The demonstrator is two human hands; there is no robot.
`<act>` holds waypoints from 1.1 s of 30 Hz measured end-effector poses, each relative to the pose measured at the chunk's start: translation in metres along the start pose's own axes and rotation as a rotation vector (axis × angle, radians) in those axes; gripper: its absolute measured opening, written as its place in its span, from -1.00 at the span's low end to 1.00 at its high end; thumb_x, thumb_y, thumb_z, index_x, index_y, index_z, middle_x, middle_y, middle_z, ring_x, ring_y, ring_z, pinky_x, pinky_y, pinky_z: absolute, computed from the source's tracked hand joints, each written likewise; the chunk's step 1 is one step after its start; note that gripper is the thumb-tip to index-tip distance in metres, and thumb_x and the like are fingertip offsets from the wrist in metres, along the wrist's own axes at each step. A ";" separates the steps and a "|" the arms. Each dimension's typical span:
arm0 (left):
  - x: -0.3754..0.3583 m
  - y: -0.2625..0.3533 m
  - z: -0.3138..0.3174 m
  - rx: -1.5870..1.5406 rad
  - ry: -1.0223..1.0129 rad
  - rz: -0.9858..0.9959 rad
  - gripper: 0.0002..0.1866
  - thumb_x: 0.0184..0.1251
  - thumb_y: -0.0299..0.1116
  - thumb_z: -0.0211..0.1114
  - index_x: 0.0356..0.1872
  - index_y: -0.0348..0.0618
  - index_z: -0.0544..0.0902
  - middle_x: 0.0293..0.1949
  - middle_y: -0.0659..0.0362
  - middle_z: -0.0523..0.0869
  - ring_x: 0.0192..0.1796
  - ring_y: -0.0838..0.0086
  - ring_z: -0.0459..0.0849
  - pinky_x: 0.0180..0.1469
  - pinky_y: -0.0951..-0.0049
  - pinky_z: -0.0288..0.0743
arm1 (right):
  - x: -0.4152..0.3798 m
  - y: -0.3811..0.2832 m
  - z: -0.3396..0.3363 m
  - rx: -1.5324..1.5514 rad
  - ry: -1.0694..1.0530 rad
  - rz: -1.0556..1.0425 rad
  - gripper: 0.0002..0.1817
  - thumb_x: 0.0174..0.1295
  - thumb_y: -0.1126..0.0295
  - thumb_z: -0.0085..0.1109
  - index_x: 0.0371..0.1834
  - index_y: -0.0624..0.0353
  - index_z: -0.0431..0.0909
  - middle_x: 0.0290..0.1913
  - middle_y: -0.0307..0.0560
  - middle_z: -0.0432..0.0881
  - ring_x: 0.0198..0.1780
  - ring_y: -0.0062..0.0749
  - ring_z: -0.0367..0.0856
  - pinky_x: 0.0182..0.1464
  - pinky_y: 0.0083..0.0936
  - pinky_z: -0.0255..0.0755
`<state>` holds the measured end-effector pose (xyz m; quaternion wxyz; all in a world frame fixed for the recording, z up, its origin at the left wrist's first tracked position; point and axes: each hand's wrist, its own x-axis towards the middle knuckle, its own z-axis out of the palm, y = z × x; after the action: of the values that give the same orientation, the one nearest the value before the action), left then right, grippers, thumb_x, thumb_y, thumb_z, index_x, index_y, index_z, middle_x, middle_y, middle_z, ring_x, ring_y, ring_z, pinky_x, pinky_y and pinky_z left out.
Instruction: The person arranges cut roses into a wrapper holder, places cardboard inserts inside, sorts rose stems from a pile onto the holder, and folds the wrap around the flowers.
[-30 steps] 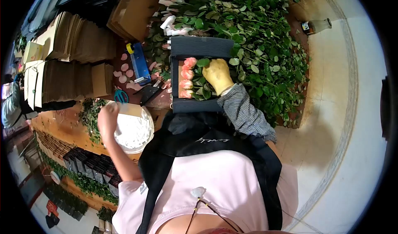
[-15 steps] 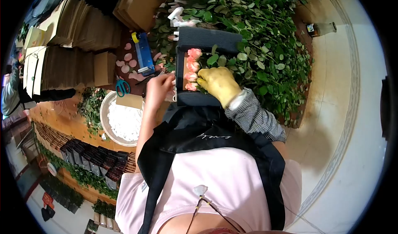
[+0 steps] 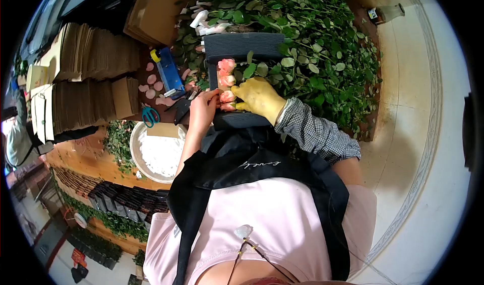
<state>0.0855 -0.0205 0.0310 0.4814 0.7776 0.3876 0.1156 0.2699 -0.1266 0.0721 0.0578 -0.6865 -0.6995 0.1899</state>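
A row of pink roses (image 3: 226, 79) lies on dark corrugated wrapping (image 3: 242, 45) on the table in front of me. My right hand (image 3: 258, 97), in a yellow glove, is pressed on the stems and leaves of the roses and grips them. My bare left hand (image 3: 203, 109) touches the nearest rose heads at the left edge of the wrapping. Whether it holds anything is hidden by its fingers.
A heap of green rose stems and leaves (image 3: 312, 48) covers the table's far right. A blue stapler (image 3: 169, 73), scissors (image 3: 148, 115), loose petals, stacks of brown cardboard (image 3: 85, 68) and a white bowl (image 3: 135, 149) of white pieces lie to the left. A bottle (image 3: 385, 12) stands far right.
My left hand left the white bowl and came across to the rose heads. My right hand slid from the middle of the bunch toward its near end.
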 end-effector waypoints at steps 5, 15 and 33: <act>0.001 -0.014 0.002 -0.401 -0.122 -0.204 -0.69 0.51 -0.47 0.16 0.17 -0.39 0.62 -0.14 -0.04 0.81 -0.14 0.39 0.84 -0.11 0.40 0.66 | -0.001 0.000 -0.004 0.038 -0.026 -0.009 -0.65 0.07 0.15 0.46 -0.18 0.11 0.65 -0.32 -0.02 0.73 -0.22 -0.05 0.74 -0.14 -0.15 0.60; -0.025 0.053 0.008 0.374 -0.027 0.309 -0.83 0.31 -0.44 0.33 -0.16 -0.30 0.72 -0.13 -0.02 0.76 -0.22 0.04 0.76 -0.16 0.21 0.65 | -0.003 0.006 -0.007 0.253 0.029 0.075 -0.76 0.24 0.18 0.26 -0.10 -0.02 0.71 -0.24 0.04 0.76 -0.18 -0.01 0.74 -0.10 -0.12 0.60; -0.010 0.046 0.010 0.401 0.017 0.426 -0.85 0.16 -0.51 0.34 -0.23 -0.28 0.68 -0.01 0.01 0.70 -0.12 0.08 0.71 -0.06 0.19 0.60 | 0.037 0.013 0.010 -0.094 0.381 0.377 -0.82 0.19 0.21 0.24 -0.49 0.00 0.67 -0.49 -0.12 0.73 -0.35 -0.11 0.75 -0.32 -0.22 0.56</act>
<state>0.1070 -0.0453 0.0667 0.2799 0.9201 0.2348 0.1414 0.2769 -0.0924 0.0519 0.1201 -0.8299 -0.5439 0.0320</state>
